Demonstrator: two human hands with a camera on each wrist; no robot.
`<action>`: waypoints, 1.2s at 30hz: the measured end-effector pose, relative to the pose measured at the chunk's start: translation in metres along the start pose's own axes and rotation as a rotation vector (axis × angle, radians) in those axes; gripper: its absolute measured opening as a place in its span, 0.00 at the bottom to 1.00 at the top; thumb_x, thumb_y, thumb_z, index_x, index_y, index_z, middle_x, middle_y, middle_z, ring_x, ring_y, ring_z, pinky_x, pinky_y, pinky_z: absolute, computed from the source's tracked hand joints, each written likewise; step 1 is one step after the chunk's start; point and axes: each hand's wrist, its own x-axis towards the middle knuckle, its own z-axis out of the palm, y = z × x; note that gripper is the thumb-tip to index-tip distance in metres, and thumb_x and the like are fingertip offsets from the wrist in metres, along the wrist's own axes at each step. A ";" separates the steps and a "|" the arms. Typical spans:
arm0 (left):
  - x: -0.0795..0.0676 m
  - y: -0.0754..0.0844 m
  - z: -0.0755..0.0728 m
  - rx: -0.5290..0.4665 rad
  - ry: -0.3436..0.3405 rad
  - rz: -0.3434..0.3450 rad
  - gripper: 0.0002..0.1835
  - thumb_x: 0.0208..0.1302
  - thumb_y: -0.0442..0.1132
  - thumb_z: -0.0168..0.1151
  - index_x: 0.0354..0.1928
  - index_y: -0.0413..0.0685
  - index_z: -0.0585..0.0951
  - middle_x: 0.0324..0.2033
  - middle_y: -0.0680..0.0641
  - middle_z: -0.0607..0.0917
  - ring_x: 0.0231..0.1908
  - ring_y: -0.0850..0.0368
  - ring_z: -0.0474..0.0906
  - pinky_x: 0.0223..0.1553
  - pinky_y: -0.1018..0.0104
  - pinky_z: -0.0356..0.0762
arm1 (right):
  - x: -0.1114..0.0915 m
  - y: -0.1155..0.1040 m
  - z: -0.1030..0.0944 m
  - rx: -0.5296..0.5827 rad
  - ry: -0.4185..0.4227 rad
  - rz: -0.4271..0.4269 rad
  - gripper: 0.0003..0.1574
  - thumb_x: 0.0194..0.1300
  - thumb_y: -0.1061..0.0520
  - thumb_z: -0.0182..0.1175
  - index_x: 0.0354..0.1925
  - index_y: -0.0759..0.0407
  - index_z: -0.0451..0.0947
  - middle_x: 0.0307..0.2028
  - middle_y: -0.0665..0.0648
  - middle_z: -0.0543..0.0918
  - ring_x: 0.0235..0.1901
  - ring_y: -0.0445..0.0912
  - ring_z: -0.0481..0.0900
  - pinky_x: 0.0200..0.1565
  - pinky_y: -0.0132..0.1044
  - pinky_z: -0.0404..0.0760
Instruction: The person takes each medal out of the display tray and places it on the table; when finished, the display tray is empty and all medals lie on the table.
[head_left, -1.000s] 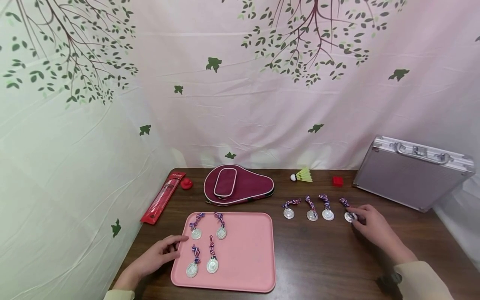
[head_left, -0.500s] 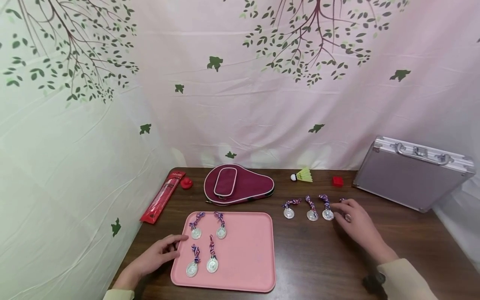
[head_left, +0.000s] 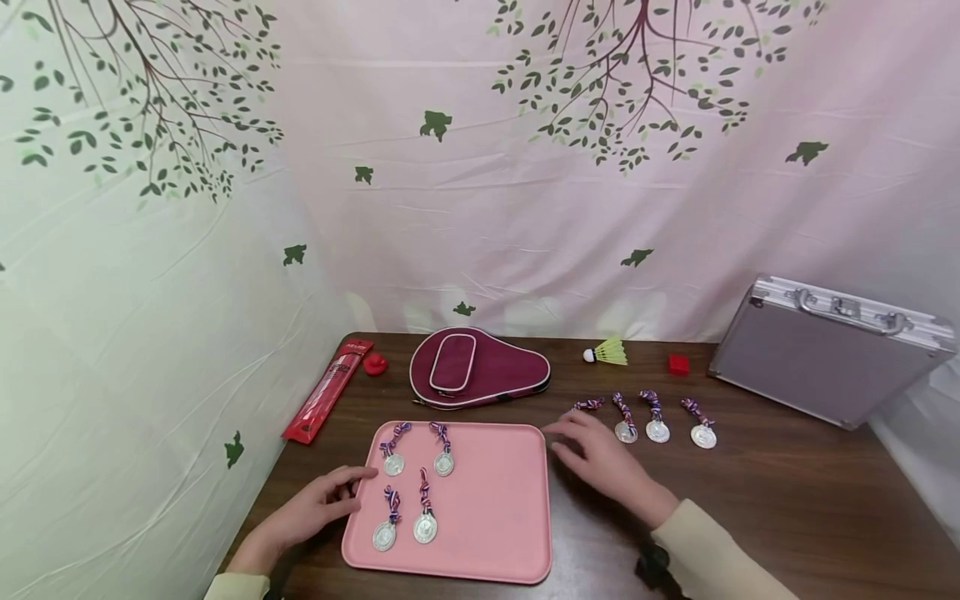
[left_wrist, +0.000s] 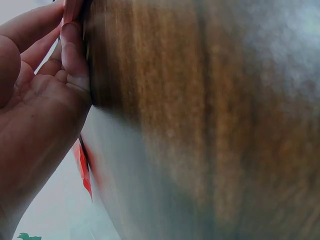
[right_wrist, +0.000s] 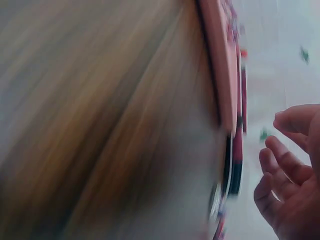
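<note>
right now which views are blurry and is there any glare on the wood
Head view: fairly sharp, the pink rectangular plastic tray clearly outlined; left wrist view: the brown wood-grain table looks soft, with pale bluish glare at upper right; right wrist view: the wood is heavily streaked, the bare right hand clearer.

Curtained booth, room type unclear: leaf-print fabric (head_left: 510, 233) behind and beside 1 wood-grain table (head_left: 795, 475).
</note>
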 end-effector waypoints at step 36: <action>0.001 0.002 -0.002 0.016 -0.010 0.006 0.22 0.66 0.44 0.60 0.62 0.62 0.73 0.46 0.47 0.74 0.42 0.49 0.69 0.38 0.66 0.70 | 0.090 -0.114 0.121 -0.211 -0.355 0.104 0.17 0.53 0.48 0.71 0.42 0.46 0.80 0.34 0.52 0.76 0.37 0.46 0.74 0.33 0.40 0.75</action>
